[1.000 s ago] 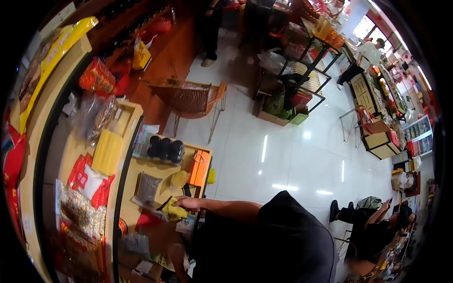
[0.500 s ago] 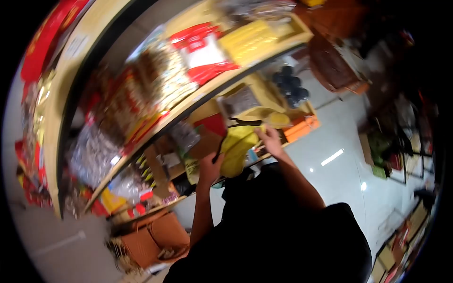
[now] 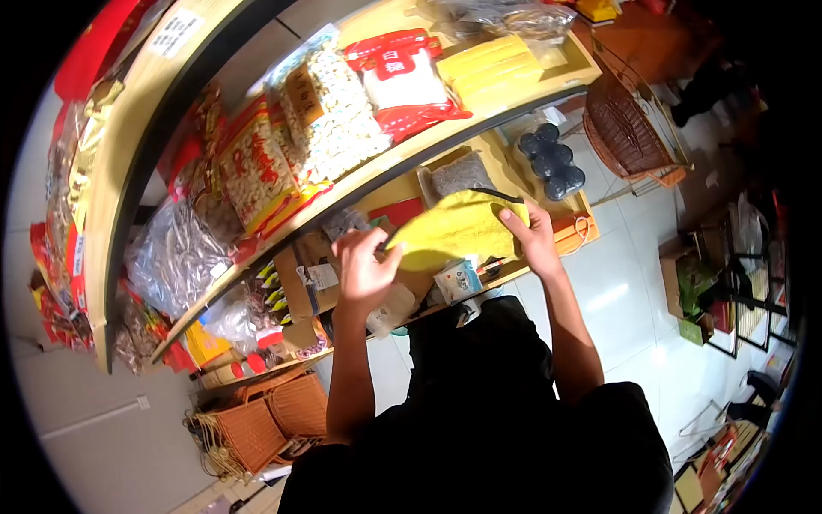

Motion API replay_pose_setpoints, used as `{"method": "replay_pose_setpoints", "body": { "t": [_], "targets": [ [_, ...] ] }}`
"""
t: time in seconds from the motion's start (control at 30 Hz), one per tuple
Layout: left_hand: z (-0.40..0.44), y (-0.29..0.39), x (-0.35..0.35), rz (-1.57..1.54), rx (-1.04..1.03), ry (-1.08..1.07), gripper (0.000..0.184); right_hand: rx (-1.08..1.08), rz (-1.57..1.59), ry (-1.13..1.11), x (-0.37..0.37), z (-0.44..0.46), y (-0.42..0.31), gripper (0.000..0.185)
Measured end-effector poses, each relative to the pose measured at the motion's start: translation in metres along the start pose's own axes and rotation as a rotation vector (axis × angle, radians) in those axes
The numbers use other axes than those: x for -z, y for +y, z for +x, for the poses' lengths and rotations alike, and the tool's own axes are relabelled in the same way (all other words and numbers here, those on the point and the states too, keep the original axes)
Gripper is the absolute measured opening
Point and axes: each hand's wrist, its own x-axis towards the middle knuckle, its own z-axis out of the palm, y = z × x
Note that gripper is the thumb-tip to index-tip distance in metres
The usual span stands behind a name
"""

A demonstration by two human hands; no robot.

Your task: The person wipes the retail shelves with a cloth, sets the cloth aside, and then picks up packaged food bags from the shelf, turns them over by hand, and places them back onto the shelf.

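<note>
A yellow cloth (image 3: 458, 230) with a dark edge is spread between my two hands above the lower shelf. My left hand (image 3: 366, 264) has its fingers closed at the cloth's left end. At the opposite end my right hand (image 3: 533, 236) pinches the cloth, thumb on top. Behind the cloth lie a bag of grey-brown grains (image 3: 461, 174) and a red item (image 3: 396, 212). Just below the cloth is a small white-and-blue packet (image 3: 459, 280). The cloth covers part of the shelf's contents.
The upper shelf's dark edge (image 3: 411, 157) curves across the view, carrying a red-and-white bag (image 3: 402, 83) and a yellow pack (image 3: 492, 70). Black round containers (image 3: 552, 161) stand on the lower shelf. A brown wicker chair (image 3: 625, 133) is at right; woven baskets (image 3: 270, 420) sit lower left.
My hands have moved farther apart and the yellow cloth is now stretched out between them. Earlier, only my right hand held it, bunched up. The view has turned towards the shelves.
</note>
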Motion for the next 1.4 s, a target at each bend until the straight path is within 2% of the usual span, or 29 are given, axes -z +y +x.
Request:
{"method": "replay_pose_setpoints", "body": {
  "t": [0.03,0.1,0.17,0.2,0.23,0.3,0.37,0.5,0.63,0.67,0.7,0.8,0.87,0.9,0.93,0.97,1.03,1.07,1.1,1.17,1.2,1.23,1.3,1.37,1.4],
  "targets": [
    [0.003,-0.001,0.005,-0.057,-0.050,0.074,0.018,0.007,0.017,-0.087,0.002,-0.004,-0.013,0.018],
    [-0.004,-0.009,0.009,-0.668,0.168,-0.051,0.010,0.029,0.076,-0.193,-0.002,-0.012,-0.037,0.021],
    [-0.001,0.010,0.022,-1.002,0.206,0.038,0.024,-0.108,-0.076,-0.482,0.014,-0.014,-0.045,0.018],
    [-0.004,0.010,0.025,-1.101,0.270,0.059,0.030,-0.144,-0.067,-0.521,0.015,-0.014,-0.047,0.017],
    [-0.006,0.015,0.029,-1.127,0.324,0.097,0.028,-0.166,-0.203,-0.495,0.018,-0.015,-0.046,0.018],
    [-0.010,0.014,0.039,-1.081,0.370,0.041,0.021,0.167,-0.477,-0.290,0.014,-0.018,-0.037,0.019],
    [-0.012,-0.008,0.041,-0.975,0.256,-0.150,0.013,0.211,-0.344,-0.119,0.014,-0.021,-0.033,0.015],
    [-0.021,-0.008,0.039,-0.879,0.278,-0.215,0.008,0.082,-0.198,-0.041,0.030,-0.028,-0.029,0.020],
    [-0.033,-0.021,0.030,-0.878,0.231,-0.345,0.008,0.000,-0.273,0.076,0.027,-0.027,-0.023,0.025],
    [-0.037,-0.020,0.022,-0.909,0.243,-0.338,0.009,-0.105,-0.193,0.053,0.025,-0.028,-0.023,0.021],
    [-0.042,-0.023,0.016,-0.882,0.248,-0.351,0.008,-0.107,-0.194,0.050,0.024,-0.030,-0.020,0.021],
    [-0.055,-0.019,-0.003,-0.845,0.385,-0.295,0.010,-0.254,0.191,0.004,0.024,-0.033,0.000,0.012],
    [-0.060,-0.007,-0.010,-0.908,0.428,-0.291,0.015,-0.246,0.185,-0.014,0.017,-0.038,-0.004,0.012],
    [-0.063,-0.005,-0.013,-0.945,0.452,-0.317,0.020,-0.229,0.177,-0.032,0.016,-0.041,-0.006,0.013],
    [-0.066,-0.003,-0.020,-1.001,0.452,-0.286,0.036,-0.255,0.175,-0.062,0.018,-0.042,-0.006,0.017],
    [-0.069,-0.001,-0.022,-1.002,0.461,-0.285,0.036,-0.218,0.120,-0.071,0.022,-0.040,0.001,0.023],
    [-0.068,0.013,-0.016,-1.110,0.486,-0.275,0.048,-0.112,0.175,-0.071,0.024,-0.041,-0.013,0.037],
    [-0.067,0.020,-0.013,-1.220,0.466,-0.260,0.060,-0.139,0.555,-0.174,0.037,-0.039,0.000,0.051],
    [-0.070,0.022,-0.011,-1.278,0.407,-0.247,0.068,-0.115,0.964,-0.125,0.034,-0.039,0.007,0.056],
    [-0.068,0.043,-0.003,-1.314,0.395,-0.173,0.072,-0.415,1.099,0.149,0.033,-0.040,0.049,0.055],
    [-0.070,0.044,-0.003,-1.342,0.352,-0.186,0.070,-0.368,1.079,-0.220,0.046,-0.045,0.116,0.055],
    [-0.069,0.041,-0.005,-1.375,0.292,-0.194,0.060,-0.563,1.043,-0.252,0.032,-0.058,0.125,0.060],
    [-0.070,0.039,-0.001,-1.238,0.364,-0.273,0.051,-0.967,0.986,-0.297,0.004,-0.083,0.140,0.070],
    [-0.071,0.042,-0.005,-1.127,0.413,-0.254,0.047,-0.856,0.850,-0.408,-0.004,-0.079,0.115,0.069],
    [-0.072,0.040,-0.007,-1.144,0.463,-0.262,0.049,-0.773,0.833,-0.357,-0.004,-0.075,0.109,0.069]
  ]
}}
